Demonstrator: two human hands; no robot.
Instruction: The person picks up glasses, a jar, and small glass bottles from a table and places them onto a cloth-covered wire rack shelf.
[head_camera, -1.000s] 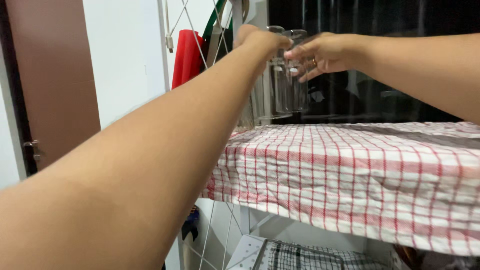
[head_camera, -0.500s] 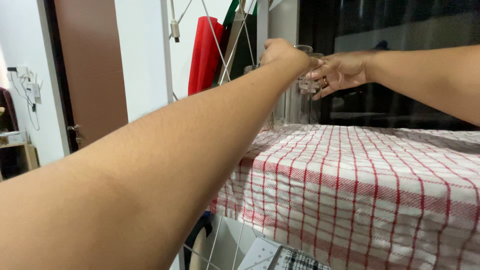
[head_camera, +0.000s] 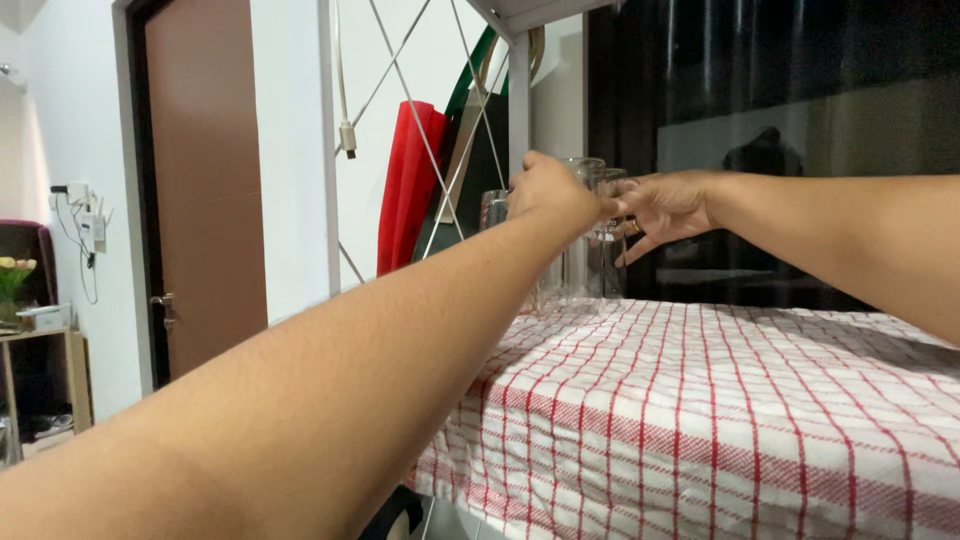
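Covering the shelf from the middle to the right edge: a red-and-white checked cloth, its front edge hanging down over the shelf rim. Standing behind it, a dark window filling the upper right. Rising at far left, a brown door in a white wall. Crossing the middle, a white wire rack side with a red cutting board and darker boards leaning behind it, and a white cable plug dangling beside them.

Reaching in from the lower left, the left hand, fingers curling over the rim of a tall clear glass and grasping it from above. Coming in from the right, the right hand, fingers partly spread and touching the top of a second clear glass just beside the first; cannot tell whether gripping it or only resting there.

Standing upright at the back left corner of the cloth, both glasses, touching or nearly touching. Just left of them, a third glass, partly hidden behind the rack wire.
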